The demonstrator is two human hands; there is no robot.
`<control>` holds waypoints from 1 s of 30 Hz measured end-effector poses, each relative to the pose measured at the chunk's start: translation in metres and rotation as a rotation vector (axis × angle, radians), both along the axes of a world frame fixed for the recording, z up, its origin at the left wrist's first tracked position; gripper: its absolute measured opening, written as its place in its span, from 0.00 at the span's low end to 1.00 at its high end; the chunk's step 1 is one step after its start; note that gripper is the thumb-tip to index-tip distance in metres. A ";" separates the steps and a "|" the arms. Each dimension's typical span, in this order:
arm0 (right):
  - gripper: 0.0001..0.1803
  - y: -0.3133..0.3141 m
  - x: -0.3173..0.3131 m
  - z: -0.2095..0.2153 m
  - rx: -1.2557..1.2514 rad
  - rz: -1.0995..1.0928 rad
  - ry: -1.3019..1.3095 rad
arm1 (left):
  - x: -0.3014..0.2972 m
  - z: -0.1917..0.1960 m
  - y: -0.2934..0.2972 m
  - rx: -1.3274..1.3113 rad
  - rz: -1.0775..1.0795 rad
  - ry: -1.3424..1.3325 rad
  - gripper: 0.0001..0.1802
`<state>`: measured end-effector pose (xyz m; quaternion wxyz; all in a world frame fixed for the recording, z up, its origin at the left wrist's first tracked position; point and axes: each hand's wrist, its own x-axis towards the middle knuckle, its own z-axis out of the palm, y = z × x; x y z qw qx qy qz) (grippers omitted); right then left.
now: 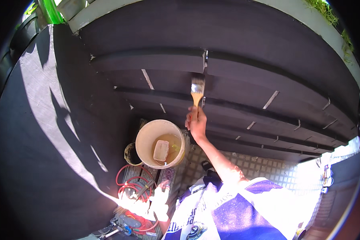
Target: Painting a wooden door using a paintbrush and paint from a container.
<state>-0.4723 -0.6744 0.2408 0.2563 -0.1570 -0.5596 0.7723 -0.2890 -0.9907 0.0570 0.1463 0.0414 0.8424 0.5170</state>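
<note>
My right hand is closed around the yellow wooden handle of a flat paintbrush. Above its metal band, the dark bristles point up at a dark grey stepped wall; they look blurred, and contact is hard to judge. Just above the brush runs a pale unpainted joint, with a short stretch of it also beside the handle. Low down, my left hand is washed out by sunlight near a coiled red hose, so its fingers cannot be read.
A whitish bucket holds murky liquid and a small block-shaped piece. Beside it stands a small dark pot. The red hose and tools lie on slatted planks below. A dark curved panel rises at left; tiled floor lies at right.
</note>
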 end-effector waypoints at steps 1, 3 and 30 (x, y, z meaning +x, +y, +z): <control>0.19 0.001 -0.002 -0.022 -0.144 0.027 -0.083 | 0.000 0.000 0.002 0.005 0.019 0.028 0.20; 0.20 0.002 -0.006 -0.044 -0.215 0.091 -0.160 | 0.000 0.005 0.007 0.011 0.039 0.054 0.20; 0.14 0.024 0.027 -0.052 -0.020 0.296 -0.258 | 0.018 0.026 0.009 -0.119 0.040 0.022 0.17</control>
